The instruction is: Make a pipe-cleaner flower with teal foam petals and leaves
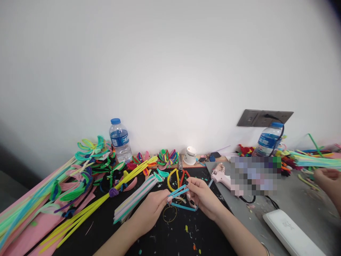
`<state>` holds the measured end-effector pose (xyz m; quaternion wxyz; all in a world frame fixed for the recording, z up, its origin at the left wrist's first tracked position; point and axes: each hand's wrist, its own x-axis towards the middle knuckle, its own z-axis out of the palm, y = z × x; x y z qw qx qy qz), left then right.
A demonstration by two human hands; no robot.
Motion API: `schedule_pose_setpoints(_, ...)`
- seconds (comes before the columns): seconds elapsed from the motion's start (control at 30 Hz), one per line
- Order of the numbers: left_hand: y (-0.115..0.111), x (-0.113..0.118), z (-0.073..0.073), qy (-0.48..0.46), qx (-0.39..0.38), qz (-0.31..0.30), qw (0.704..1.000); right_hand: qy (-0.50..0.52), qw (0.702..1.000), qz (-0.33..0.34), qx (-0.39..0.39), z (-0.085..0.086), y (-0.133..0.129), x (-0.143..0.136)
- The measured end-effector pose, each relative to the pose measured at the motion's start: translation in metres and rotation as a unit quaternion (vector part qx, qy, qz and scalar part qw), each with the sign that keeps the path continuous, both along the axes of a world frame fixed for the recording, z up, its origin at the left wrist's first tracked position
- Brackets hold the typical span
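Observation:
Between my two hands, above the black mat [160, 241], is a light blue pipe cleaner [179, 192] bent into long narrow folds. My left hand [156, 206] pinches its left end between thumb and fingers. Closed on its right end, my right hand [203, 199] has dark-painted nails showing. Another light blue length [183, 207] runs just below the folds; I cannot tell whether it is the same piece. A thin rubber band [169, 214] lies under the hands. Just beyond them are a yellow pipe cleaner loop [173, 179] and red pieces [182, 175].
Pale pipe cleaners [137, 197] and a yellow bundle [87, 213] lie left. A pink glue gun [222, 177] and white case [291, 231] lie right. Water bottles [119, 140] and a white paper cup [190, 155] stand by the wall. Another person's hand [329, 179] is far right.

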<state>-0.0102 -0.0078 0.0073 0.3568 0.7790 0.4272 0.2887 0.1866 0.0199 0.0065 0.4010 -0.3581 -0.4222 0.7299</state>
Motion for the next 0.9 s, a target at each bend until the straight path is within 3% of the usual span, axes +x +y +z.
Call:
schedule_pose_setpoints(0.17,0.001,-0.001,0.001,-0.054,-0.038,0.012,0.998,0.018,0.999,0.043,-0.019,0.003,-0.001,0.000)
schedule_pose_setpoints(0.33,0.003,-0.001,-0.011,-0.135,-0.112,0.050,0.983,-0.074,0.993,0.002,0.088,0.001,-0.002,-0.003)
schedule_pose_setpoints(0.53,0.006,0.001,-0.021,-0.202,-0.145,0.086,0.965,-0.225,0.946,-0.063,0.225,-0.002,-0.008,-0.007)
schedule_pose_setpoints(0.73,0.005,0.002,-0.016,-0.159,-0.107,0.138,0.972,-0.340,0.865,-0.095,0.356,-0.001,-0.019,-0.009)
schedule_pose_setpoints(0.83,0.005,0.002,-0.014,-0.130,-0.078,0.157,0.976,-0.349,0.850,-0.094,0.383,-0.001,-0.022,-0.010)
schedule_pose_setpoints(0.9,0.005,0.001,-0.013,-0.129,-0.074,0.158,0.976,-0.333,0.858,-0.078,0.383,0.000,-0.022,-0.011)
